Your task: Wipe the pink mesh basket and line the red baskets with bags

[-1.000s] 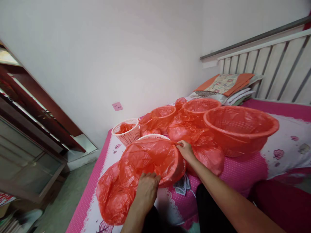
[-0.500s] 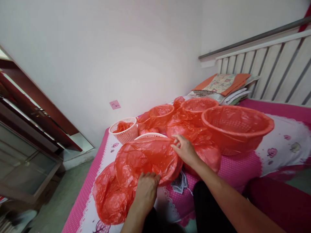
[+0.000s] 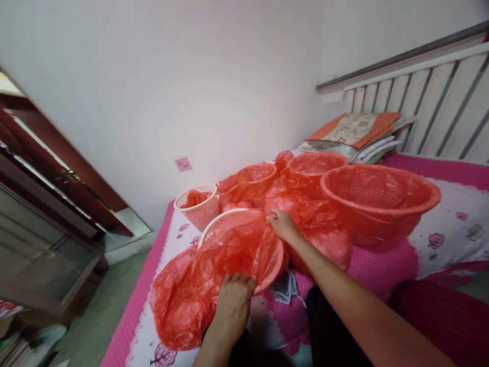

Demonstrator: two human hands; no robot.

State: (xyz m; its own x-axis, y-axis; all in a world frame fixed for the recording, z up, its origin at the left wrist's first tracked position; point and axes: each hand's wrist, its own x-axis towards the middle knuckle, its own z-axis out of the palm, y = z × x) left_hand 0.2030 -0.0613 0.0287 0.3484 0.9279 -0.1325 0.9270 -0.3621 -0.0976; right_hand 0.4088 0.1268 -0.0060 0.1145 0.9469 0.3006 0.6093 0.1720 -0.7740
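Observation:
A laundry-style basket with a white rim stands close in front of me, a thin red plastic bag draped partly into and over it. My left hand is closed over the near edge, its fingers curled inside on the bag. At the far right of the rim, my right hand is closed, pinching the bag's edge. The bag spills off the left side, where a crumpled red bag bundle lies on the bed. Below the basket's right side is a small patterned cloth item with white string.
A pale pink basket stands behind on the left. Red-lined baskets and a filled red bag crowd the right. Folded bedding lies by the white headboard. The bed's left edge drops to the floor.
The bag has come off the back left rim, so more white rim shows and the bag sags inward. My right hand's fingers have closed on its edge; my left hand stays at the front.

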